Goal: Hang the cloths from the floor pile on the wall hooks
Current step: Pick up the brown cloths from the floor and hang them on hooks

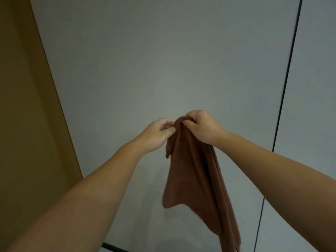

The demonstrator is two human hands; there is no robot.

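- right hand [201, 127] grips bunched top of brown cloth [192, 179], fingers curled round it
- left hand [157, 133] pinches same top edge, just beside right
- cloth hangs free against grey wall [163, 60]
- brown panel [27, 106] at left

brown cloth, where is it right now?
Head view, centre-right: the brown cloth hangs before the grey wall, its top gripped by the right hand, the left hand pinching beside it.
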